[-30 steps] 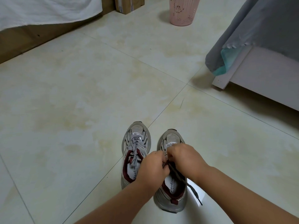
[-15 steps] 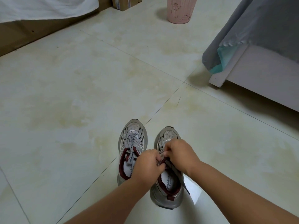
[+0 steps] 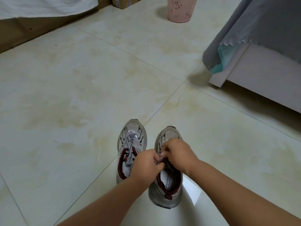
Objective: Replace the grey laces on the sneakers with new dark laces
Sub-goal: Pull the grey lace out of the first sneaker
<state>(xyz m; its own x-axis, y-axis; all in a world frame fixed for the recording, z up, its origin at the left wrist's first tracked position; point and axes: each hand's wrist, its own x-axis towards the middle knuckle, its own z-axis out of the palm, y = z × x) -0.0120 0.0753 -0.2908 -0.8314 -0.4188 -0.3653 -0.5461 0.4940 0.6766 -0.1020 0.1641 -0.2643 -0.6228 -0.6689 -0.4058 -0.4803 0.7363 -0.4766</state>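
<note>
Right shoe [image 3: 167, 186]: grey, maroon collar, under both hands.
Left hand [image 3: 145, 163]: pinches lace [image 3: 160, 161].
Right hand [image 3: 177, 154]: curled, pinches same lace.
Left shoe [image 3: 130, 144]: grey laces, beside left hand.

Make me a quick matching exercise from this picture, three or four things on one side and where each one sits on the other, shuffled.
Things:
1. pink basket
2. left sneaker
3. right sneaker
4. grey cloth

Places or states:
A. under both hands
B. draped over furniture, right side
C. top of view, on the floor
D. grey lace threaded, untouched

Pairs: 1-C, 2-D, 3-A, 4-B
</note>
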